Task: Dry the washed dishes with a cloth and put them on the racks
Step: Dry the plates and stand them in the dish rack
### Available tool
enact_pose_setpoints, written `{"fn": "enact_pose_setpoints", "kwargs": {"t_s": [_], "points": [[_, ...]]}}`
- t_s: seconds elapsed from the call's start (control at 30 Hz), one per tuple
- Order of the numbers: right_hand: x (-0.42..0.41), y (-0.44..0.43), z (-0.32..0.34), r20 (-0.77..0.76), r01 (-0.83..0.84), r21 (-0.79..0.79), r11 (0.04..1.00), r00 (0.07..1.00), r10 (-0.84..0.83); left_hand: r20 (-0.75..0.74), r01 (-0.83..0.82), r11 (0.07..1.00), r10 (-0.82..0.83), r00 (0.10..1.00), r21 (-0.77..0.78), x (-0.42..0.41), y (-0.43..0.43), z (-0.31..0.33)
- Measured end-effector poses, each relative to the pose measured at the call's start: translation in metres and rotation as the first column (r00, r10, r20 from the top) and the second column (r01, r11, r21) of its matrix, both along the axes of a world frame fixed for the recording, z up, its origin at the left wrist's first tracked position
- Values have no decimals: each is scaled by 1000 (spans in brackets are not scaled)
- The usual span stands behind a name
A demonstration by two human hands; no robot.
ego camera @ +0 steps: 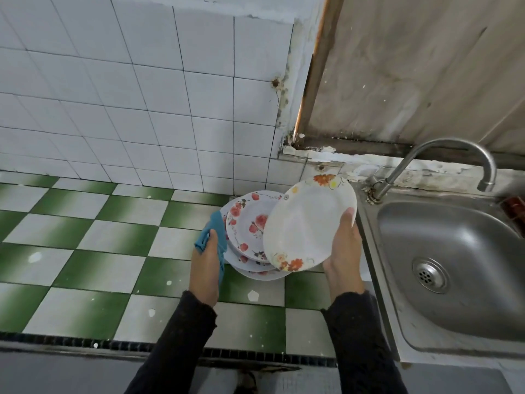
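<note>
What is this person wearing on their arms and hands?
The left sleeve and right sleeve are long, dark and knitted, with wavy-edged cuffs at the wrists. The left hand and right hand are bare: no gloves or rings show.

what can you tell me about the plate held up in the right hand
The plate is white and glossy, with orange and yellow flower prints at its far and near rims. It looks like melamine or glazed ceramic. It is lifted and tilted, face toward the camera, above the tiled counter beside the sink. The right hand grips its right edge, thumb on the face. It overlaps the stack of red-flowered plates in view; contact cannot be told.
</note>
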State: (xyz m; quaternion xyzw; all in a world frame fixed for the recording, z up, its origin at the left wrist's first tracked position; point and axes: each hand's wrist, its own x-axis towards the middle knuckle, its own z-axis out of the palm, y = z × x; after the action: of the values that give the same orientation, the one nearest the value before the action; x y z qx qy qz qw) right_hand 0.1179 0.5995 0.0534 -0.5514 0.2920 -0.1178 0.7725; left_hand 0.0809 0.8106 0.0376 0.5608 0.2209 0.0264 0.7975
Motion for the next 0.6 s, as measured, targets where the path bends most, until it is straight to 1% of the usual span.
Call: {"fn": "enact_pose_setpoints", "kwargs": {"t_s": [0.07,0.17,0.2,0.23,0.27,0.3,0.33,0.37,0.4,0.47,0.5,0.53,0.57,0.6], "points": [[-2,6,3,18,-15,151,988,1000,12,-12,41,996,-40,999,81,11,-4,0],[-9,21,-1,101,-55,398,916,995,16,83,175,980,-184,979,97,29,-20,0],[-12,27,-5,138,-72,453,889,990,10,107,220,959,-241,965,181,35,-26,-2],[-15,33,-10,171,-88,488,869,985,4,95,275,899,-323,942,340,40,-31,-6],[-17,38,-14,195,-99,526,845,981,-6,29,336,756,-424,905,562,45,-34,-14],[-19,41,-18,204,-99,561,822,979,-21,-75,373,515,-509,857,771,45,-39,-21],[-20,41,-19,204,-94,592,800,978,-35,-155,366,281,-565,810,887,40,-45,-27],[-21,41,-20,203,-92,605,791,978,-42,-200,341,114,-626,754,933,34,-51,-31],[-23,40,-19,198,-89,617,782,979,-45,-211,314,29,-681,702,949,22,-58,-27],[-25,39,-24,175,-71,623,779,983,-51,-226,294,-55,-776,588,954,12,-69,-29],[-25,39,-27,167,-63,628,775,984,-55,-258,292,-109,-802,539,950,18,-70,-27],[-27,41,-28,166,-55,637,769,984,-67,-287,270,-165,-806,517,949,29,-68,-24],[-27,42,-29,178,-66,655,752,982,-70,-319,250,-216,-795,517,944,42,-64,-20],[-26,41,-31,192,-84,683,726,979,-67,-342,231,-256,-770,538,939,57,-56,-18]]}}
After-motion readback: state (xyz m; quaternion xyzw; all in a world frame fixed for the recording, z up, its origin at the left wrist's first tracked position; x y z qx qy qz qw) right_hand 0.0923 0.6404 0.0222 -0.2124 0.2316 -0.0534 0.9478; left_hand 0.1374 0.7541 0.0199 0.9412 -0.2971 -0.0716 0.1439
